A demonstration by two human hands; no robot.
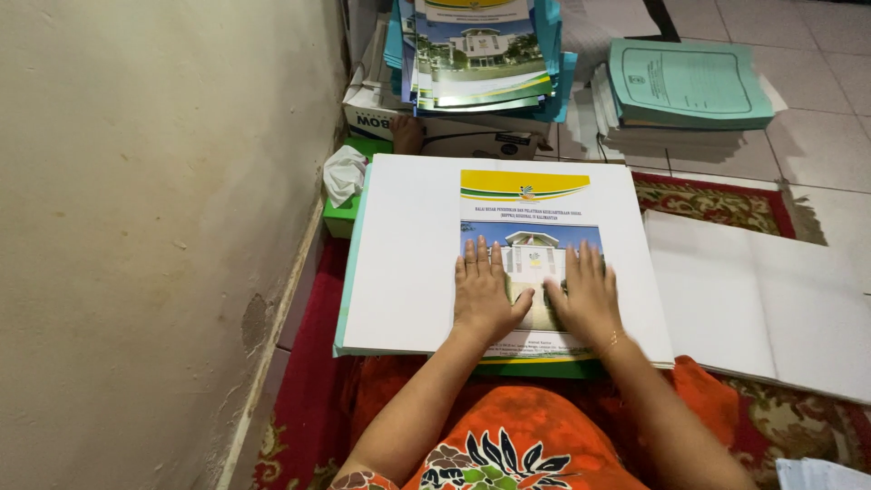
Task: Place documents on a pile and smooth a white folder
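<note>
- Head view, nearest the lens: my lap in an orange flowered cloth [508, 445], both forearms reaching forward from it.
- My left hand [483, 289] lies flat, palm down, fingers spread and apart, on the lower left part of a printed cover sheet [526, 195]. Its grip is apart and clamped on nothing, only pressing.
- My right hand [588, 292] lies the same way on the lower right part of the sheet, fingers splayed; its grip is likewise apart, flat on the paper.
- The cover sheet, with a yellow and green band on top and a building photo, rests on a big white board [408, 263] that lies across my knees, over a red patterned rug [313, 399].
- To do this pressing well, I judge both palms should keep even pressure and slide outward from the middle, so the sheet sits square and flat without creases.
- A risk, as I see it: uneven pressure could skew the sheet against the board's edges.
- To the right lies a white open book [762, 308] on the rug.
- Beyond the board: a green tissue box [343, 218] by the wall, a stack of matching printed covers [481, 54] on a cardboard box [435, 132], and a pile of green folders [685, 82] on the tiled floor [826, 145].
</note>
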